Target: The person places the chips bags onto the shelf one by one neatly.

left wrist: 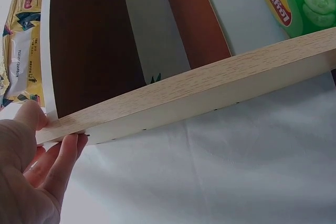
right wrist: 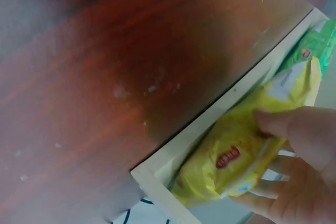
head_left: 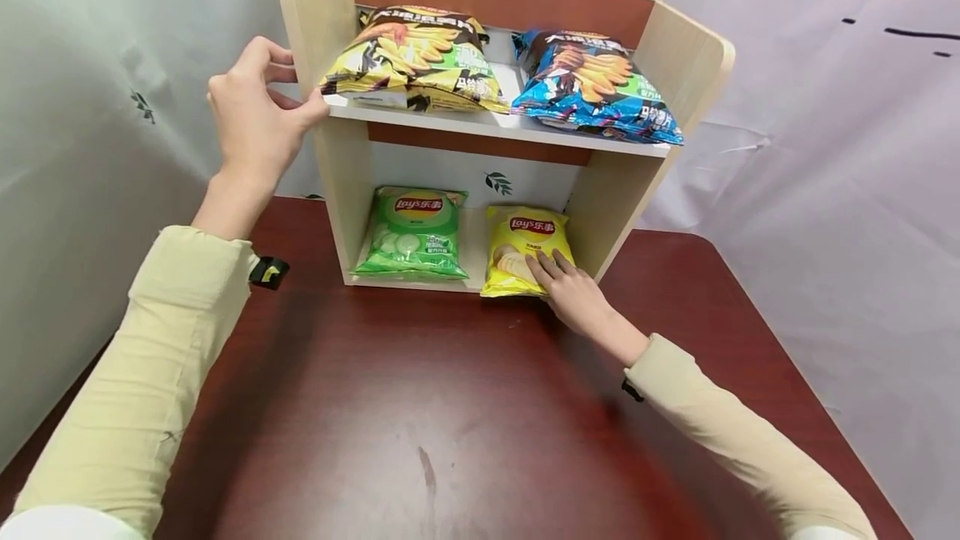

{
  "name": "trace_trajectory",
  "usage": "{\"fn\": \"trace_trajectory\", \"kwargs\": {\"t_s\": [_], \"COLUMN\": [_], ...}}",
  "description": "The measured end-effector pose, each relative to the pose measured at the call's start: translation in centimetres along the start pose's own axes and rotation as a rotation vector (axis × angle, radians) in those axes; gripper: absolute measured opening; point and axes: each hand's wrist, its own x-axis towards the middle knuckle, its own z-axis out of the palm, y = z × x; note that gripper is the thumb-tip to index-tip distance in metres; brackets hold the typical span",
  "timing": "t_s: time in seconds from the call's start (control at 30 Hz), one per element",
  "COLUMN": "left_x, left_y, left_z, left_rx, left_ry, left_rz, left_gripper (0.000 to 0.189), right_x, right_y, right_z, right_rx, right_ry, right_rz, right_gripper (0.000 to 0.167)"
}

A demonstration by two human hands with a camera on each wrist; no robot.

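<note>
My left hand (head_left: pixel 258 111) grips the left side panel of a two-tier wooden shelf (head_left: pixel 315 7) at the height of its middle board. In the left wrist view the thumb and fingers (left wrist: pixel 62 169) lie on either side of the panel's edge. On the lower tier, at the right, a yellow bag of potato chips (head_left: pixel 517 232) leans back. My right hand (head_left: pixel 581 298) holds its lower front; the right wrist view shows thumb and fingers around the bag (right wrist: pixel 252 129). Beside it, apart, stands a green bag of chips (head_left: pixel 412 232).
On the upper tier lie a yellow-and-black chip bag (head_left: pixel 420 57) and a blue chip bag (head_left: pixel 596 86), both jutting slightly over the front edge. The shelf stands on a dark red wooden table (head_left: pixel 360 407). White sheeting (head_left: pixel 847 190) hangs behind and at the sides.
</note>
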Motion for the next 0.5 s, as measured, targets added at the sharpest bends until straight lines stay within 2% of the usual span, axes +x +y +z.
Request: {"fn": "trace_trajectory", "kwargs": {"t_s": [0.13, 0.5], "left_x": [0.01, -0.22], "left_y": [-0.17, -0.17], "left_z": [-0.26, -0.23], "left_rx": [0.005, -0.006], "left_ry": [-0.009, -0.022], "left_rz": [-0.007, -0.019], "left_gripper": [0.025, 0.032], "right_x": [0.43, 0.60], "right_y": [0.17, 0.84], "right_z": [-0.05, 0.40], "right_rx": [0.010, 0.066], "right_ry": [-0.050, -0.098], "right_rz": [-0.003, 0.020], "right_gripper": [0.067, 0.066]}}
